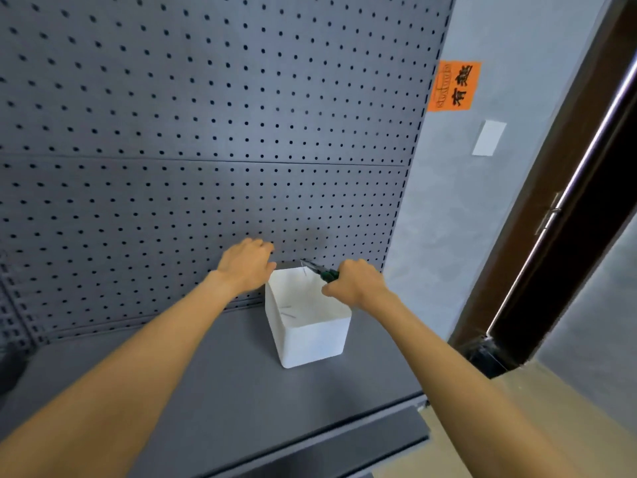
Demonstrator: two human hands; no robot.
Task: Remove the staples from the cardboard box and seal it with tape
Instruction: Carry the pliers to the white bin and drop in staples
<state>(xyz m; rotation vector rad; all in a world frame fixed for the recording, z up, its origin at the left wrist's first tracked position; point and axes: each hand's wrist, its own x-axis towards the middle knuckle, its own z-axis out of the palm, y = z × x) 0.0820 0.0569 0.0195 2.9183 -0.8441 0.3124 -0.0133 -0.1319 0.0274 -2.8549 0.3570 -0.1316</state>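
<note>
A small white box (312, 326) stands on the grey shelf (213, 391) against the pegboard. Thin metal staples (287, 313) lie on its top face near the front left, and another staple (304, 270) sits at the far edge. My right hand (356, 282) grips green-handled pliers (319, 270), whose metal jaws point left over the far edge of the box near that staple. My left hand (250, 263) rests with curled fingers at the box's far left corner, its fingertips hidden behind the hand.
A dark grey pegboard (206, 132) rises right behind the box. To the right are a grey wall with an orange sign (453, 86), a white plate (488, 138) and a dark door frame (551, 236). The shelf's front lip (310, 443) runs below.
</note>
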